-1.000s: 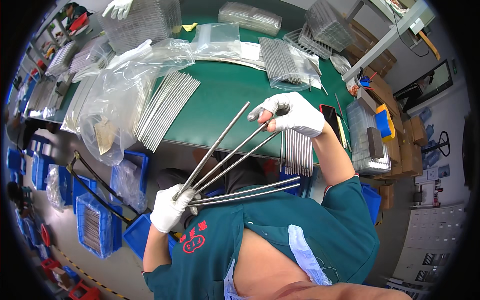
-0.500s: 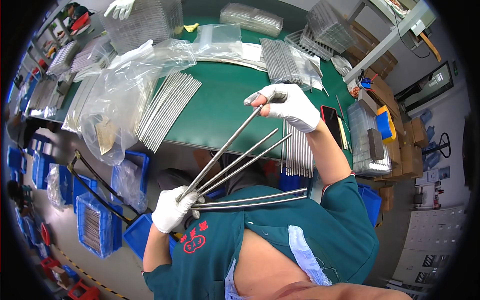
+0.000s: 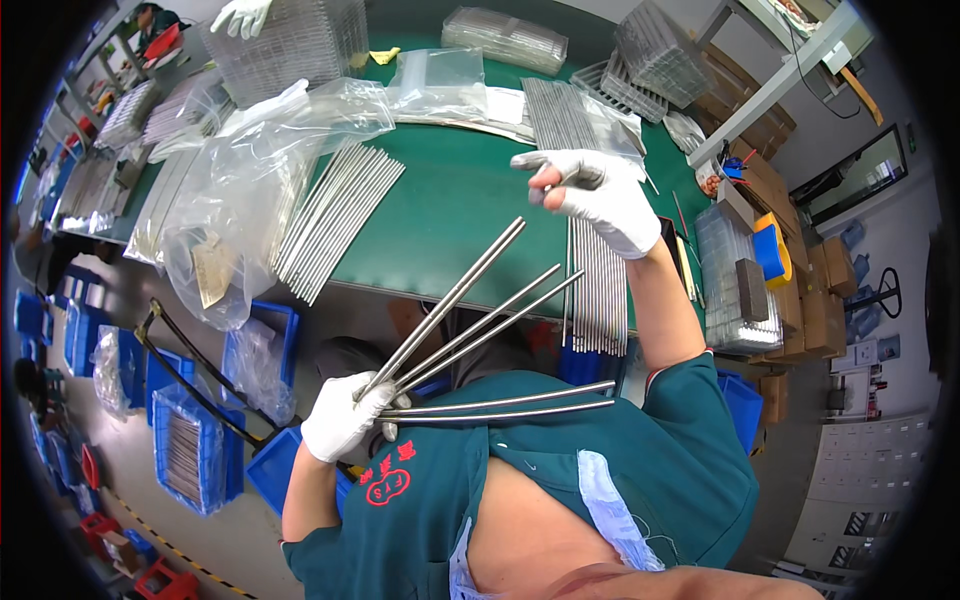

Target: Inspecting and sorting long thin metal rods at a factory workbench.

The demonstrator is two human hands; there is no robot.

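My left hand (image 3: 340,418), in a white glove, is closed around the lower ends of several thin metal rods (image 3: 480,346). The rods fan out to the right, some slanting up over the table edge, others lying nearly level across my green shirt. Above their upper tips, my right hand (image 3: 600,200) is raised with its fingers apart and no rod in them; bare fingertips poke out of its white glove. Beneath that hand, a row of metal rods (image 3: 600,300) lies at the table's front edge. Another row of rods (image 3: 338,225) rests on the left part of the table.
The green table (image 3: 440,190) carries clear plastic bags (image 3: 235,190), a further rod bundle (image 3: 562,125) at the back and clear plastic trays (image 3: 660,50). A tray stack (image 3: 735,280) stands right. Blue bins (image 3: 195,450) sit on the floor at left. Another person's gloved hand (image 3: 240,15) shows far left.
My right hand has let go of the tip of the uppermost rod and moved slightly right, its fingers spreading. That rod's tip has dropped a little; my left hand has barely moved.
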